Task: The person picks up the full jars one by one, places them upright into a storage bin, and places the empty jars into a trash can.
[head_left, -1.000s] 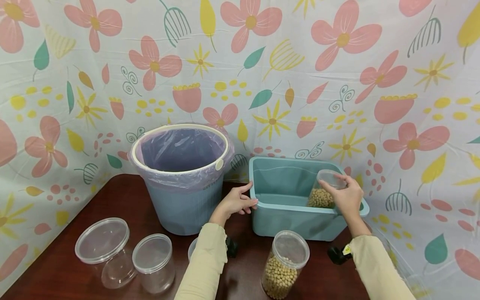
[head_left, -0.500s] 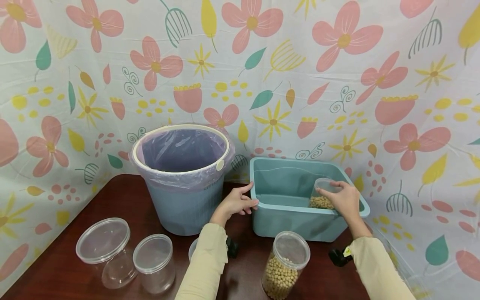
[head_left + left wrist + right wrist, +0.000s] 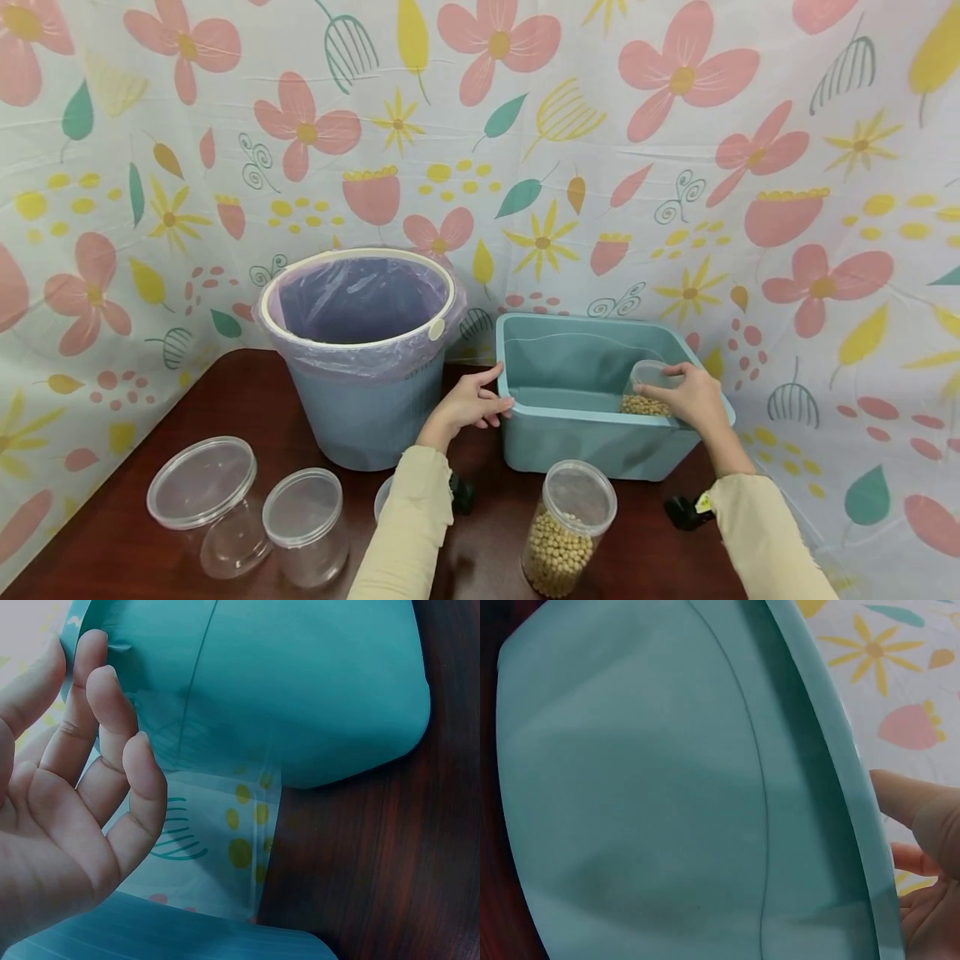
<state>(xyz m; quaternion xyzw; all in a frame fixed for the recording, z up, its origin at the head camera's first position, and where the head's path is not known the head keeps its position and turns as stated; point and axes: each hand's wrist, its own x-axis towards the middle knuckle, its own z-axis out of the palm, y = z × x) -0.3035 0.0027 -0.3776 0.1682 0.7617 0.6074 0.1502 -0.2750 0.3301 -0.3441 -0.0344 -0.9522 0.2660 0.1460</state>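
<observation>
My right hand [image 3: 692,400] grips the upper rim of a clear plastic jar [image 3: 647,375] partly filled with tan round beans. This jar is inside the teal bin [image 3: 577,421], at its right end, and the front wall hides its base. The right wrist view shows fingers [image 3: 907,795] beyond the bin's rim; the jar is hidden there. Thumb and index of my left hand [image 3: 467,402] touch the bin's left rim near the front corner, its other fingers loosely bent. Below the bin stands a lidded jar [image 3: 558,550] full of similar beans.
Left of the teal bin is a blue bucket [image 3: 367,408] lined with a clear bag. Two lidded clear jars [image 3: 202,483] [image 3: 307,533] stand at the table's left. Another clear container [image 3: 382,497] is mostly hidden behind my left forearm. A flowered curtain [image 3: 480,150] closes the back.
My right hand has lowered the jar of beans deeper into the teal bin, and the jar stands more upright. My left hand stays at the bin's left rim.
</observation>
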